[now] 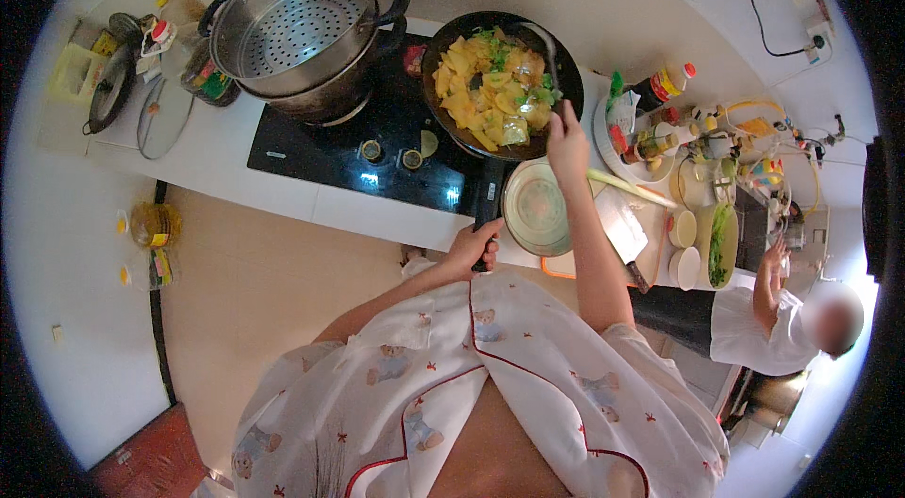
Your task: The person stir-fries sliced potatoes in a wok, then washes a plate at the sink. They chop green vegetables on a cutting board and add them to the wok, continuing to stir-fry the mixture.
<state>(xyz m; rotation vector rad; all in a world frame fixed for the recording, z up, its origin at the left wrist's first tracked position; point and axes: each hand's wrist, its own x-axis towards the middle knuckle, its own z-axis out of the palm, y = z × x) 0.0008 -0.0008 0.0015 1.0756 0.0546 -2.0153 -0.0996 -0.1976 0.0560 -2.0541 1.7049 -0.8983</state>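
Note:
My left hand (475, 247) grips the black handle (488, 201) of a dark wok (433, 66) on the cooktop. Inside the wok lie yellow slices that look like potato (463, 84), with chopped green herbs (498, 56) scattered over them. My right hand (568, 148) is closed around the handle of a metal spatula (550, 52), which reaches along the wok's right side. Below that hand and partly covered by the forearm stands a pale green bowl (534, 208). A green onion stalk (633, 188) extends to the right from behind my right wrist.
A steamer pot (297, 38) stands on the left of the black glass cooktop (318, 158). A cleaver (626, 236) rests on a cutting board (654, 215) at right, near small bowls (683, 229) and bottles (664, 84). Another person (756, 328) stands by the sink, far right.

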